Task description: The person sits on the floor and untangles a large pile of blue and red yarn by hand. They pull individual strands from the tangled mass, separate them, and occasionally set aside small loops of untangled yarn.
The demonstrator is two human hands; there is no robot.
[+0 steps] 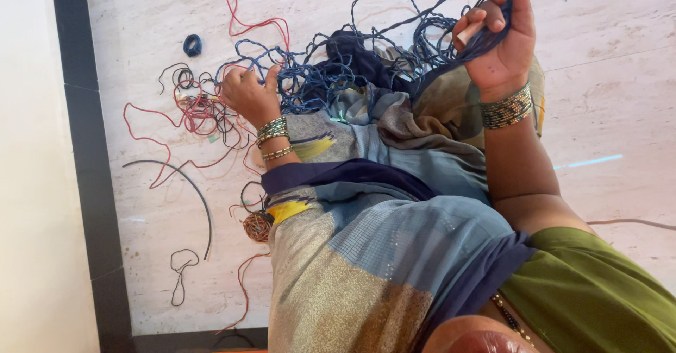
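Blue twisted wire point(331, 71), one large tangle, is lying across the seated person's lap and spilling onto the pale marble floor point(620, 78) at the far side. Right hand point(496, 40) is being held raised at the far right, fingers curled shut around a bunch of blue strands together with a short pale stub point(470, 32); what that stub is cannot be made out. Left hand point(250, 94) is resting lower, at the left edge of the tangle, closed loosely with strands passing between the fingers; how firmly it is gripping is hard to tell, since the fingertips are turning away from view. Both wrists are wearing beaded bangles point(505, 108).

Red and black wires point(201, 110) are sprawling on the floor just left of the left hand, knotted so closely that single strands cannot be separated. Small blue coil point(192, 45) is sitting apart, farther left. Curved black cable point(201, 198) is lying nearer, and a copper-coloured bundle point(258, 225) is half hiding under the edge of the grey-blue draped cloth point(380, 219). Much of the blue tangle's near part is sinking into the cloth folds. Green sleeve point(598, 290) is being cut off at the near right corner.
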